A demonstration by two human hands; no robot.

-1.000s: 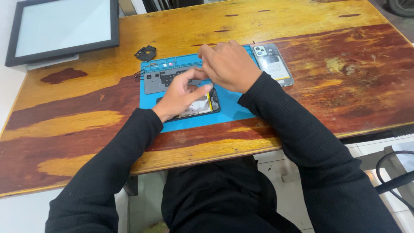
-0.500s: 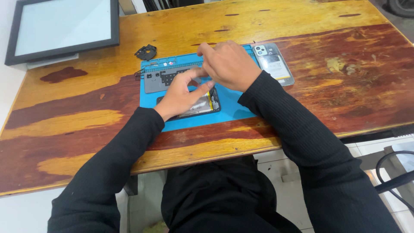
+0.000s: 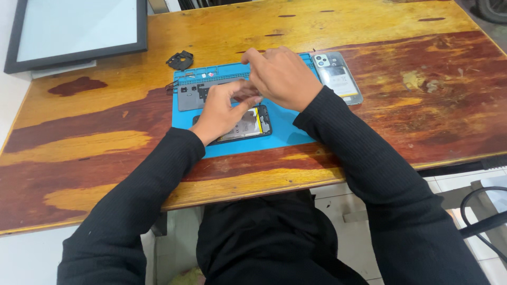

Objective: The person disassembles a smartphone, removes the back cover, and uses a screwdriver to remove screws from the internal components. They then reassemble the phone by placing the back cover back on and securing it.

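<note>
Both hands work over a blue repair mat (image 3: pixel 288 132) laid on a worn wooden table (image 3: pixel 422 95) of yellow and dark red patches. The left hand (image 3: pixel 222 111) rests on the near part of the mat, covering the left end of an opened phone (image 3: pixel 252 122) that lies flat there with its inner parts and a yellow strip showing; its fingers reach up toward the right hand, and whether they pinch anything cannot be told. The right hand (image 3: pixel 282 76) hovers just beyond the phone over the far right part of the mat, fingers curled and drawn together near the left fingertips; any small item between them is hidden, so its grasp cannot be told. A grey plate (image 3: pixel 195 95) with dark cut-outs lies on the far left part of the mat, partly behind the left hand. A phone back cover (image 3: pixel 338 79), with a camera cluster at its far end, lies just beside the mat's far right edge. A small black part (image 3: pixel 180 60) sits on the bare table just beyond the mat's far left corner. A dark-framed flat panel (image 3: pixel 79 29) occupies the far left corner of the table. Both arms wear black ribbed sleeves.
</note>
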